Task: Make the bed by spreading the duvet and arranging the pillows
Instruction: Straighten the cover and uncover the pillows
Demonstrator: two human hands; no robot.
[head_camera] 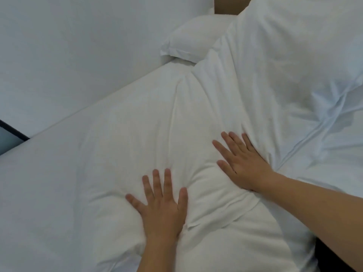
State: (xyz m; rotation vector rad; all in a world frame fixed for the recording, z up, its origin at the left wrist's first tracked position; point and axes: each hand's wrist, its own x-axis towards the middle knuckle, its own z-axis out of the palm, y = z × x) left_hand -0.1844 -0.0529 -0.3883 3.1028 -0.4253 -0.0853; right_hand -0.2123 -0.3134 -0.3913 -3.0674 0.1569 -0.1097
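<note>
A white duvet [137,124] covers the bed, puffed and creased in the middle. My left hand [163,203] lies flat on it near the bottom centre, fingers spread and straight. My right hand [241,160] presses flat on the duvet a little higher and to the right, fingers spread, beside a deep fold. One white pillow [194,40] lies at the head of the bed against the wall. A second, larger white pillow [290,55] rests to its right, partly over the duvet.
A pale wall [68,46] runs along the bed's far left side. A dark headboard [227,5] shows at the top. A dark strip of floor or frame [11,132] sits at the left edge, and another dark patch [334,258] at the bottom right.
</note>
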